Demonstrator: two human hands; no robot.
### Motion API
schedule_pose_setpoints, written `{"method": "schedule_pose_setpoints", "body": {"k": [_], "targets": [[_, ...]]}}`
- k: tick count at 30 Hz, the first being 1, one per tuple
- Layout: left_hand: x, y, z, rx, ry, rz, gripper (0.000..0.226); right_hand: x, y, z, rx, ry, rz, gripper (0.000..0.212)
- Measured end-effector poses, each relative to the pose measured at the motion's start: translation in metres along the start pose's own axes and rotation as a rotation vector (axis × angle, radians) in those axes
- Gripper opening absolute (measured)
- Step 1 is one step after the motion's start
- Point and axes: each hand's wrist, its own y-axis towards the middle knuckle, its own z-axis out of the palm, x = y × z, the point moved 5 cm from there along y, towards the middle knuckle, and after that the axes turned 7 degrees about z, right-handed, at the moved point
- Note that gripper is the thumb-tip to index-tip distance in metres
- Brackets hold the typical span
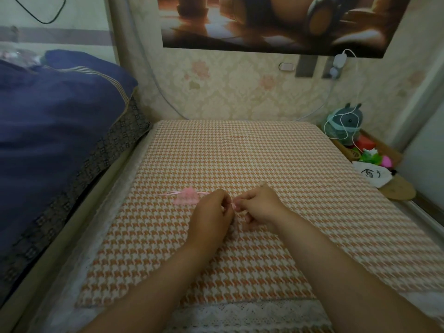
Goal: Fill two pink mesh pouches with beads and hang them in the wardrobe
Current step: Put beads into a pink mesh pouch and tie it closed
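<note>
On top of the houndstooth-covered surface (240, 152), both hands meet near its middle, w/ one pink mesh pouch (186, 198) lying flat just left of them; its ribbon drawstring (168, 193) trails out sideways, so prob. it's parked there within reach while the other pouch gets worked on; whether it holds beads already, can't tell, too blurry.

Left hand (211, 217) sits curled, fingers bent in toward the palm, thumb & forefinger pinched at the gap facing the other hand; right hand (258, 206) mirrors it, fingers tucked, tips pinched on a small bit of pink (233, 205) showing betw. the two hands; looks like the second pouch or its ribbon, mostly hidden by the fingers, so can't say which. Both hands thus closed in a fine pinch, not a full fist; knuckles nearly touching; a faint pale-pink patch shows just below the right hand's fingers, poss. more mesh.

Judging by the pose: pulling or tying a drawstring, or spreading the pouch mouth; held low over the surface, likely so any dropped beads land on cloth, not floor. No beads visible anywhere; wardrobe not in view.

Beyond the surface's left edge, a bed w/ navy bedding (60, 111); off its far right corner, a grey plush toy (346, 123) wrapped in white cable.
</note>
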Motion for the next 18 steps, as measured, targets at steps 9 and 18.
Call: {"method": "schedule_pose_setpoints", "body": {"k": [9,18], "targets": [[0.000,-0.001,0.000,-0.054,0.125,0.175,0.011,-0.013,0.008,0.005,0.069,0.156,0.162,0.010],[0.000,-0.002,0.000,-0.072,0.096,0.163,0.017,-0.014,0.009,0.005,0.004,0.229,0.103,0.021]]}}
